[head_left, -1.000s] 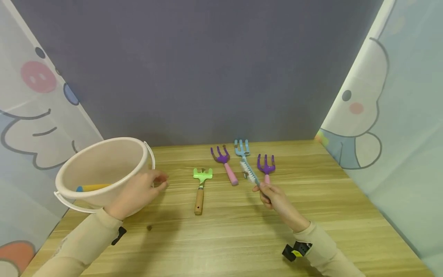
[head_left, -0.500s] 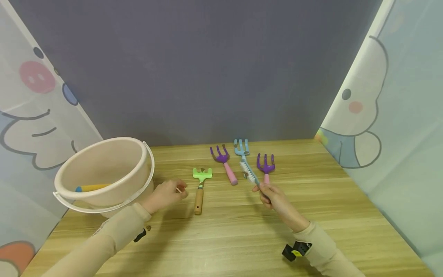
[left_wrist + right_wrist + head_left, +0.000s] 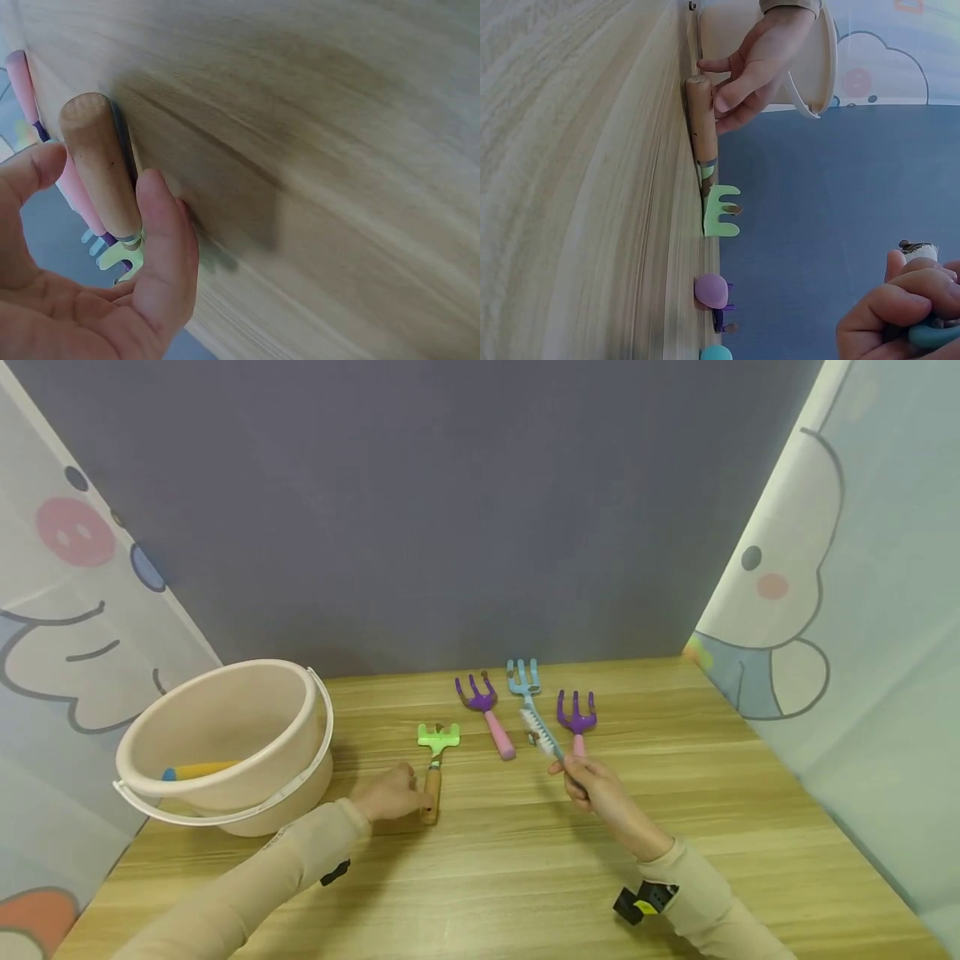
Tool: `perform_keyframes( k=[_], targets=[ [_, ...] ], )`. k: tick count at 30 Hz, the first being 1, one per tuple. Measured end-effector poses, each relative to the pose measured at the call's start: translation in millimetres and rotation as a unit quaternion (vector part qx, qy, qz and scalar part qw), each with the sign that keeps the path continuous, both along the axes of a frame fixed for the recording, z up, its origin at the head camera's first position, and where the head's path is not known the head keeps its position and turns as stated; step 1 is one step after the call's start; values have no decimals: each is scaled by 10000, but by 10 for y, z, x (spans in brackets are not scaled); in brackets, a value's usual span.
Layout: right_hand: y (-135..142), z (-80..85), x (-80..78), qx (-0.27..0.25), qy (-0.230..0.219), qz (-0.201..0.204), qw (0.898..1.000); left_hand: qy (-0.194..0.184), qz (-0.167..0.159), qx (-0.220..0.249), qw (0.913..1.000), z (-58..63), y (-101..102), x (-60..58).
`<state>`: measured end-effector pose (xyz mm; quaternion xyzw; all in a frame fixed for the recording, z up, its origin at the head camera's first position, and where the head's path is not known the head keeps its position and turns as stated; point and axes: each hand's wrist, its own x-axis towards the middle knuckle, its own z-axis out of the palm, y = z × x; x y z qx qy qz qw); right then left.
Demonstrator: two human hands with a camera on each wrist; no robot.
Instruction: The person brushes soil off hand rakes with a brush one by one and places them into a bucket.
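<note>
A small green hand rake with a wooden handle lies on the table, brown dirt on its head. My left hand has reached its handle, thumb and fingers on either side of the wood; a gap shows between thumb and handle in the left wrist view. My right hand grips a blue brush with white bristles, held over the table. Near it lie a purple fork with a pink handle, partly hidden by that hand, and a light blue fork.
A white bucket with a wire-like white handle stands at the left, a yellow and blue tool handle inside. Another purple and pink fork with dirt on its tines lies mid-table. A dark panel rises behind.
My left hand has moved right, from beside the bucket to the wooden handle of the green rake. The right hand and brush have stayed in place.
</note>
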<state>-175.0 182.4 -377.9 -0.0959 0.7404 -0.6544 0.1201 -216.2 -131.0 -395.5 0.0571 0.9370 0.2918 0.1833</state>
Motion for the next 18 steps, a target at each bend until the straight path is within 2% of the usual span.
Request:
perform_keyframes(
  k=[4,12,18],
  targets=[
    [5,6,15,44,-21,-39,10000,-69,66,32,9999,-17,64,-10],
    [43,5,43,7,58,1,10000,273,-46,-714,9971,-116,188,-30],
    [61,21,57,17,142,15,9999,457,4,-834,9955,-151,224,-26]
  ],
)
